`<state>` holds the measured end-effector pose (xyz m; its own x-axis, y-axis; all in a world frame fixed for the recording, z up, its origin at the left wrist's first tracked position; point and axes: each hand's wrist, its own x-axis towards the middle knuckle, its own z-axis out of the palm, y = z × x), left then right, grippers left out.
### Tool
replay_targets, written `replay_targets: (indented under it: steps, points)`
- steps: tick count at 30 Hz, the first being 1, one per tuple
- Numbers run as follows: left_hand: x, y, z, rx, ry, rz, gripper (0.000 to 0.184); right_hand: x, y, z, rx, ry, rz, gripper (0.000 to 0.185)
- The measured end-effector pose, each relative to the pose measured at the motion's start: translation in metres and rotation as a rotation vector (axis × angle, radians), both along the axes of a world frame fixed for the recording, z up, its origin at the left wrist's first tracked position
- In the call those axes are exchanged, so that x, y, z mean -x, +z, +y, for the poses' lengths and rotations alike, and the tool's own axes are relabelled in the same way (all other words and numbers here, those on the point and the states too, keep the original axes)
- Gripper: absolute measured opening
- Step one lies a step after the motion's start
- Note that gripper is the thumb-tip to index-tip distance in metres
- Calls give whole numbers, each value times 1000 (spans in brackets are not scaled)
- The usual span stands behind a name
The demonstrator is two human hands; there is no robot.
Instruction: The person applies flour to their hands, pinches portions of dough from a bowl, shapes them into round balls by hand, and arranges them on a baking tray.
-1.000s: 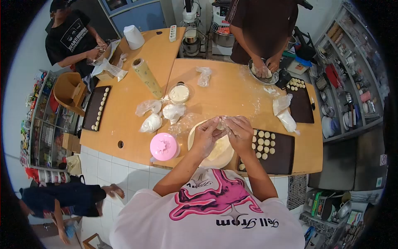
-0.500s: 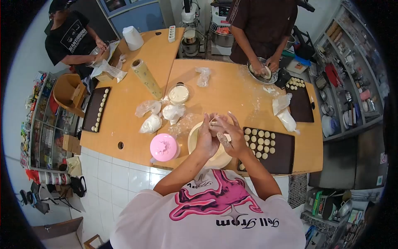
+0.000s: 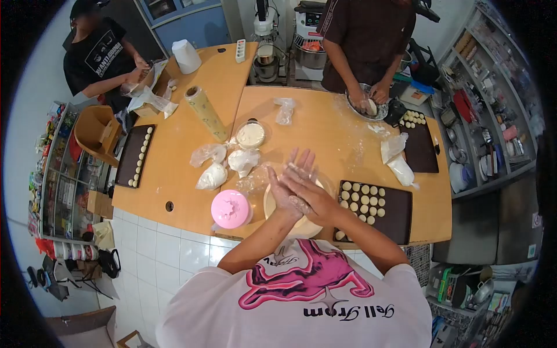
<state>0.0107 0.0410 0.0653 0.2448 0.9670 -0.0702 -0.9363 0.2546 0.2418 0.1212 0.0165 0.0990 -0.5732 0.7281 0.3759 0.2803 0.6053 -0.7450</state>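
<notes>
My left hand (image 3: 284,194) and my right hand (image 3: 313,200) are pressed palm to palm above a wide pale bowl (image 3: 307,229). The right lies over the left, with floury fingers stretched out. Anything between the palms is hidden. Just right of the bowl, a dark tray (image 3: 396,216) bears rows of small round dough pieces (image 3: 364,199). A pink lidded container (image 3: 231,209) is left of the bowl. Beyond it lie bags of white powder (image 3: 213,176) and a small bowl of something white (image 3: 250,134).
A roll of wrap (image 3: 206,115) stands at the back left. Two people work across the table, one at a metal bowl (image 3: 367,104). More dough trays lie at the far left (image 3: 134,152) and far right (image 3: 422,149). A powder bag (image 3: 399,160) is near the right tray.
My hands have gone from fingertips together to palms pressed flat, the right over the left. The person at the lower left has gone out of view.
</notes>
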Motion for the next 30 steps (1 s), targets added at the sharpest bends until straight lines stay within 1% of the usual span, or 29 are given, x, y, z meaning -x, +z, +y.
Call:
replay_targets:
  steps: [3, 4, 6, 7, 9, 10, 12, 14, 15, 17, 18, 19, 21, 23, 24, 25, 27, 30]
  points:
    - [-2, -27, 0, -160, -62, -116, 81, 15, 8, -12, -112, -1, 140, 49]
    - [-1, -25, 0, -110, -40, -135, 81, 16, 8, -15, -184, 17, 99, 50]
    - [-1, -20, 0, -7, 1, -170, 79, 17, 13, -19, -235, 19, 8, 49]
    - [-1, -19, -1, -48, -50, -173, 80, 17, 15, -20, -261, 19, -38, 48]
    - [-1, -16, -3, -131, -149, -177, 82, 11, 1, -13, -208, -41, -42, 46]
    - [-1, -6, -6, -86, -182, -195, 80, 7, -3, -8, -183, -69, -43, 45]
    - [0, 20, -15, 7, -245, -230, 78, -3, 14, 2, -260, -249, -265, 46]
    - [1, 29, -13, -28, -185, -119, 78, -5, 18, 4, -291, -317, -389, 48]
    - [1, 31, -11, -44, -154, -63, 78, -2, 16, -1, -249, -218, -289, 49]
    - [-7, 4, -4, -66, -116, -79, 82, 13, 16, -14, -159, -31, -90, 50]
    - [-10, -11, -3, -61, -134, -127, 82, 15, 25, -14, -186, -53, -71, 49]
    - [-13, -9, -3, -55, -151, -175, 83, 18, 37, -15, -213, -77, -52, 49]
    - [-9, 2, -11, -6, -249, -342, 82, 13, 37, -2, -190, -68, -256, 49]
    - [0, 22, -17, 38, -341, -507, 81, 1, 32, 5, -228, -138, -379, 52]
    - [4, 26, -15, 54, -381, -591, 80, -5, 28, 7, -218, -132, -391, 53]
    - [8, 27, -11, 7, -316, -484, 83, -11, 24, 8, -209, -126, -403, 55]
    - [15, 28, -5, -76, -183, -266, 89, -17, 14, 0, -114, -39, -323, 56]
    - [0, 3, -4, -302, -254, -136, 82, 8, 27, -13, -164, 61, -177, 57]
